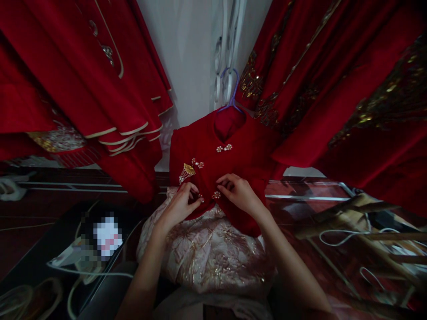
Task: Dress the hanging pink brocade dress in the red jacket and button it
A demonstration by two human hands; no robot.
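Both hands (213, 195) pinch the red jacket's (213, 155) lowest pearl clasp (216, 194)

Single head-worn view, facing forward and down, close over red jacket (230, 155)

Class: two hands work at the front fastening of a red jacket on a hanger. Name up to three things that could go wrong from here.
1. The left hand and right hand pinch the red jacket at a pearl button; a hard tug might snap it off.
2. Pulling down could slip the jacket off its thin hanger.
3. The gold fan ornament could snag the pale skirt beneath.
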